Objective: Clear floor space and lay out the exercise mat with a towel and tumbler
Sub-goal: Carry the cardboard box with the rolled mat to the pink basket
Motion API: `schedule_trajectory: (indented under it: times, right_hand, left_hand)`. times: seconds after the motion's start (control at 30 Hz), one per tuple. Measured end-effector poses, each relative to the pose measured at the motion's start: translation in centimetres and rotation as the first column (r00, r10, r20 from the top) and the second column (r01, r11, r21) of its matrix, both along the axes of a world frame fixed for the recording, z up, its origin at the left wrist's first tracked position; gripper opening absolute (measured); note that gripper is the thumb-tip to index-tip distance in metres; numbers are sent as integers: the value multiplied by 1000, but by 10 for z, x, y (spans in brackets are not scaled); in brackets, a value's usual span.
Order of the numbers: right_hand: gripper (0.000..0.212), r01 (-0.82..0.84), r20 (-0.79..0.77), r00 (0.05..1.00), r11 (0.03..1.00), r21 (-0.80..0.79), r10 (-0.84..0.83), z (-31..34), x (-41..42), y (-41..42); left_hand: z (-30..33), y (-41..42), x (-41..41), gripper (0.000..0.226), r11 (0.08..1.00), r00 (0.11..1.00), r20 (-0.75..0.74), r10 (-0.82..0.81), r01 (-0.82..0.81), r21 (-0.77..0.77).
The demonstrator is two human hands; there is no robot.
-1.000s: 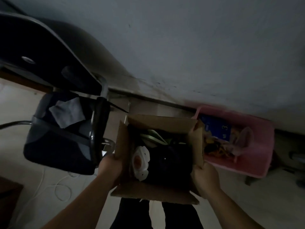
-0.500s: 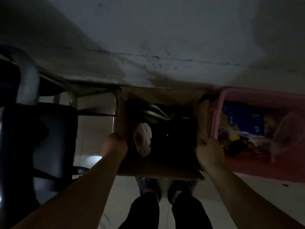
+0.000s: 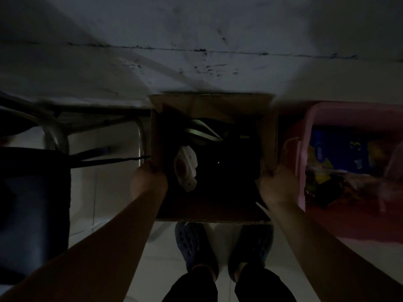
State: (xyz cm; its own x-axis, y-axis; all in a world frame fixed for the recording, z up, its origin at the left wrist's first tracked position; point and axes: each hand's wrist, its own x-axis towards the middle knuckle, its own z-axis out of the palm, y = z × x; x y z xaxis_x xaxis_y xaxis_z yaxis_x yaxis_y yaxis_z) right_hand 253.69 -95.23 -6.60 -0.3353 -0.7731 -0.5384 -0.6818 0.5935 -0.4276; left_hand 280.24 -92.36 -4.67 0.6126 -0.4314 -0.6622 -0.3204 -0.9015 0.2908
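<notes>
— Well, what sits nearest in the head view?

— Two feet in dark perforated clogs (image 3: 197, 247) on the pale tiled floor (image 3: 165, 258), under dark trouser legs. Both bare forearms reach forward from the lower corners.

— And the grips?

— The left hand (image 3: 149, 182) grasps the left wall of an open cardboard box (image 3: 213, 103), fingers curled over the edge near its front corner. The right hand (image 3: 277, 184) grasps the right wall at the matching spot, thumb side up, though it is blurred. So the box lies between the two hands, just ahead of the toes, with each hand clenched on its own side.

— Is the box on the floor or lifted?

— I cannot tell; its front flap hides the toes' tips, and the dim light gives no clear shadow.

— What is inside?

— Mostly dark things I cannot make out, a white moulded piece (image 3: 185, 168) close to the left hand, and something pale green (image 3: 202, 131) farther back.

— To the sides?

— A pink plastic basket (image 3: 303, 153) stands just beside the box on the right, almost touching the right hand, holding a blue package (image 3: 340, 153) and other clutter. On the left, a dark chair (image 3: 32, 203) with metal legs (image 3: 140, 140).

— Beyond?

— A scuffed grey wall (image 3: 196, 40), right behind the box.
</notes>
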Motion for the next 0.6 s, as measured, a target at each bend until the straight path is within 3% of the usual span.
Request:
schedule_trajectory:
  times: [0.27,0.37,0.6]
  right_hand:
    - [17,-20,8,1000,1000,19,20,4,-12,-14]
    - [5,-9,34,999,998,59,7,5,-17,-14]
    - [13,-141,114,986,972,189,121,16,-31,-14]
  left_hand:
    - [-6,-29,3,28,987,987,41,-158,157,28]
    - [-4,-26,3,30,988,989,36,-145,143,50]
    - [18,-12,3,17,991,993,28,-117,114,68]
